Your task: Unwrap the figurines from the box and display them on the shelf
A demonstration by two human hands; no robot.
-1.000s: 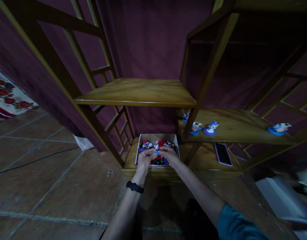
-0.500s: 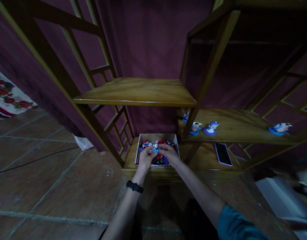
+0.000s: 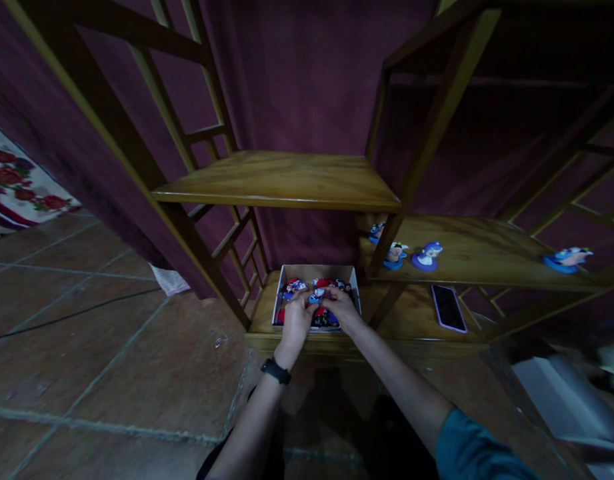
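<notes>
Both hands meet over an open cardboard box (image 3: 357, 293) on the bottom board of a wooden shelf unit. Between their fingertips is a small figurine (image 3: 317, 295) with a white-and-red top and a blue lower part. My left hand (image 3: 297, 317) pinches it from the left, a black band on that wrist. From the right, my right hand (image 3: 341, 308) closes its fingers on the same figurine. Beneath them the box holds several red, blue and white figurines (image 3: 295, 287), partly covered by my hands.
On the right shelf stand a purple figurine (image 3: 427, 256), a blue-based figurine (image 3: 395, 255) near the upright, and another figurine (image 3: 568, 259) farther right. A phone (image 3: 449, 308) lies on the lower board. An upper shelf board (image 3: 277, 179) overhangs the box. A cable (image 3: 77, 313) crosses the tiled floor.
The figurine has turned in my fingers and now looks tilted. My left hand has rolled over it, showing more of its back. The view has shifted slightly.
</notes>
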